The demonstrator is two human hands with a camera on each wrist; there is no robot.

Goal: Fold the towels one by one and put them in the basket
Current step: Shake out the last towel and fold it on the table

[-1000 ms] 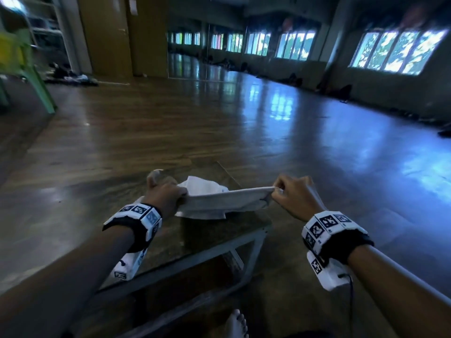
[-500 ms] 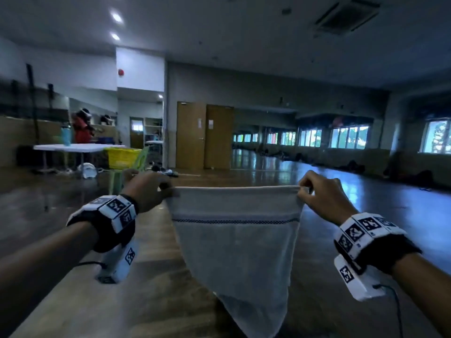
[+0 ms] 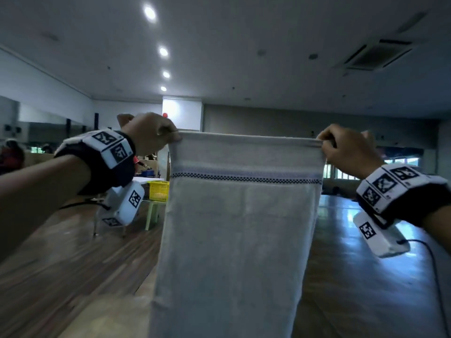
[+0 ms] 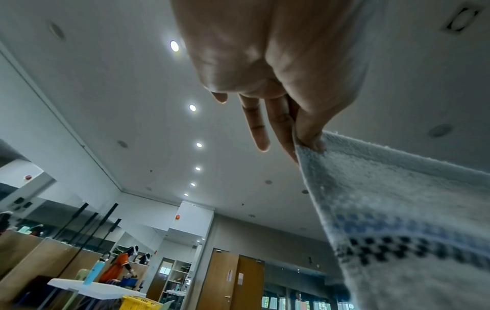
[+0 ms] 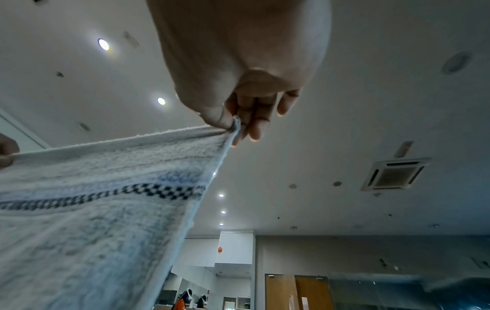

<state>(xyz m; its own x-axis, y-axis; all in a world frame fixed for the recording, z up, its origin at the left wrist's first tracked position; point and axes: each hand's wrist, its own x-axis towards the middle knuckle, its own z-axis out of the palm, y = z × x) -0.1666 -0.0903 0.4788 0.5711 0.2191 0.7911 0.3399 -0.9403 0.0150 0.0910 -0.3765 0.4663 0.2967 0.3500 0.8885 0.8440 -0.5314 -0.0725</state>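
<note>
A pale grey towel [image 3: 239, 230] with a dark checked stripe near its top hangs full length in front of me, held up high by its top edge. My left hand [image 3: 156, 135] pinches the top left corner [image 4: 309, 144] between thumb and fingers. My right hand [image 3: 341, 147] pinches the top right corner [image 5: 233, 125]. The towel's lower end runs out of the head view. A yellow basket [image 3: 159, 190] stands on a pale green stool far off to the left, partly behind the towel.
The room is a large hall with a wooden floor [image 3: 73, 259]. A white table [image 4: 87, 288] with a blue bottle stands at the far left. Wooden doors [image 4: 233, 279] are at the back wall. A person in orange [image 4: 116, 270] is far away.
Both hands lifted the towel from a crumpled bunch low over the floor to head height. It now hangs stretched out flat, and the view has tilted up.
</note>
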